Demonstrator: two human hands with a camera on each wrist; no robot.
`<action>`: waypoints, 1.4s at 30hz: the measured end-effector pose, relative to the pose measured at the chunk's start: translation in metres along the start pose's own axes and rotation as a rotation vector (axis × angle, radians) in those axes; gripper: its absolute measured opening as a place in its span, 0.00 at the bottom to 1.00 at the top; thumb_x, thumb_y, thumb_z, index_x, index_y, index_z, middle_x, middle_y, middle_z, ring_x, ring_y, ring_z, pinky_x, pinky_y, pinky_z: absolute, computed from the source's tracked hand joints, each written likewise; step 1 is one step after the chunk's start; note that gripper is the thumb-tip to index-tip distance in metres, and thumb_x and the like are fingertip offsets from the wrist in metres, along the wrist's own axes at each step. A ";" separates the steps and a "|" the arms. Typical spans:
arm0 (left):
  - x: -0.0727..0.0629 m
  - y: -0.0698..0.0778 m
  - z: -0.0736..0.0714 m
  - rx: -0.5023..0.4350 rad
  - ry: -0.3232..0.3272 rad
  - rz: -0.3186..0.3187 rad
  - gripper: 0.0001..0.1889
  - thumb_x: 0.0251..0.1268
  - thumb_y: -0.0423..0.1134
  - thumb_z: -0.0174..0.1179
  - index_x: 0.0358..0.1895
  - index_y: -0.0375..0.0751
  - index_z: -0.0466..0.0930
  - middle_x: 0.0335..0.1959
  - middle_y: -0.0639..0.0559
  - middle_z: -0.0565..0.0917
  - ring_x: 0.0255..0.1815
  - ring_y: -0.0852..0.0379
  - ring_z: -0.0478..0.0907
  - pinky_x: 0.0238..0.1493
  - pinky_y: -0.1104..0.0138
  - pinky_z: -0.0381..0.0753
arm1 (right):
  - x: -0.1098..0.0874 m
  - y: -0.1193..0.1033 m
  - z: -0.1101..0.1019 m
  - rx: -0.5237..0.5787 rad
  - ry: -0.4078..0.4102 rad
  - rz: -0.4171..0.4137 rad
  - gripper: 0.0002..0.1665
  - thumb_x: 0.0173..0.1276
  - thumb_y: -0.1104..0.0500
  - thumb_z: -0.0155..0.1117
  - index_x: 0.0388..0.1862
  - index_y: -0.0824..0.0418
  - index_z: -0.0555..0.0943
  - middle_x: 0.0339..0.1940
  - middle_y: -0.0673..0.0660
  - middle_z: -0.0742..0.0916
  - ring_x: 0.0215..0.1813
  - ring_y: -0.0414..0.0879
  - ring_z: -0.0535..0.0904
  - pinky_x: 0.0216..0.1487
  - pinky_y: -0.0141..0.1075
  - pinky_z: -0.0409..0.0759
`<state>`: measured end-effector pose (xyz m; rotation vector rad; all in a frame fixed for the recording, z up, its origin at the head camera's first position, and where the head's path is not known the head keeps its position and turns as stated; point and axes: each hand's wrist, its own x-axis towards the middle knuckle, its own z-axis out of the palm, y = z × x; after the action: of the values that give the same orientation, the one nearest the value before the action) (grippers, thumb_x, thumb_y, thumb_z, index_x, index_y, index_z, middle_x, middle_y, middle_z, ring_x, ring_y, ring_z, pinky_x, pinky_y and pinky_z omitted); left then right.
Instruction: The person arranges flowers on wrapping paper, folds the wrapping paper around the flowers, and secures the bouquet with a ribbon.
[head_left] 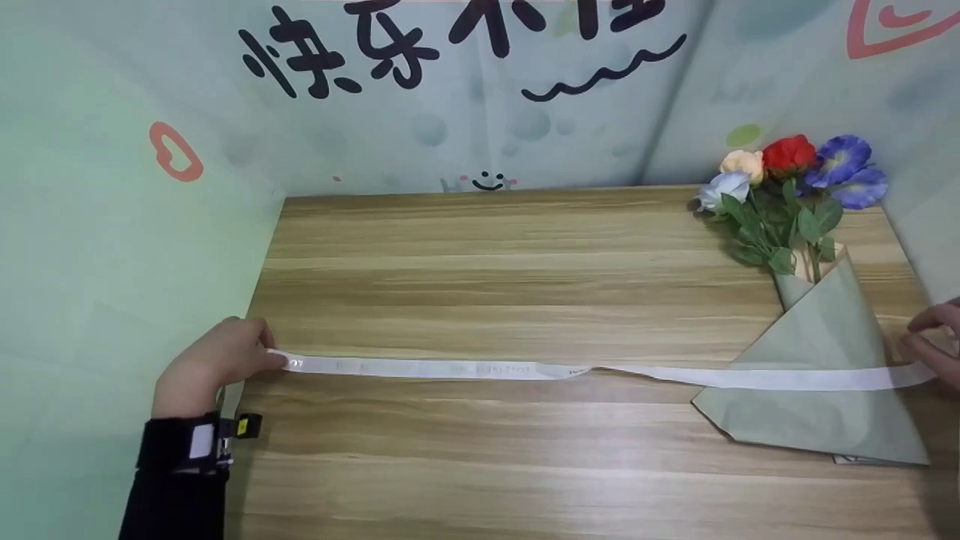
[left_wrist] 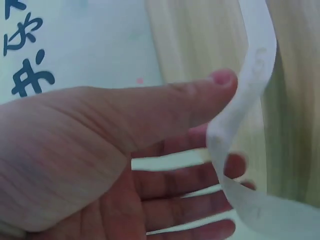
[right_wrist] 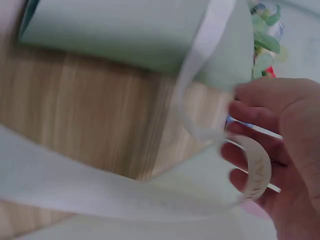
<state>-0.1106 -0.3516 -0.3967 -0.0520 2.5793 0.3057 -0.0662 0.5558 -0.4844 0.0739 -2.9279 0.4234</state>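
A long white ribbon (head_left: 465, 369) with faint printed lettering stretches across the wooden table, with a twist near its middle. At the table's left side, my left hand (head_left: 221, 352) pinches it between thumb and fingers; the left wrist view shows the ribbon (left_wrist: 255, 65) bending there, its tail trailing below. At the right edge of the head view, my right hand (head_left: 937, 341) is partly cut off. Over its curled fingers the ribbon (right_wrist: 257, 167) makes a loop, as the right wrist view shows. The ribbon crosses above a bouquet's grey-green wrapping paper (head_left: 817, 405).
Red, peach, pale and blue-violet flowers (head_left: 791, 161) with green leaves stick out of the wrapping towards the back right. Behind the wooden table (head_left: 480, 277) hangs a pale printed cloth (head_left: 480, 105), which also covers the left and right sides.
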 end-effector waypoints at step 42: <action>-0.004 0.057 0.017 -0.245 0.097 0.168 0.29 0.85 0.55 0.58 0.69 0.31 0.78 0.63 0.33 0.84 0.63 0.36 0.82 0.61 0.41 0.82 | 0.050 -0.074 -0.007 0.630 -0.437 0.494 0.29 0.81 0.52 0.70 0.64 0.70 0.69 0.40 0.49 0.86 0.36 0.41 0.86 0.34 0.37 0.88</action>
<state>-0.1039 -0.2927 -0.3973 0.0635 2.6324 0.6973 -0.1089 0.4860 -0.4477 -0.5469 -3.0567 1.5671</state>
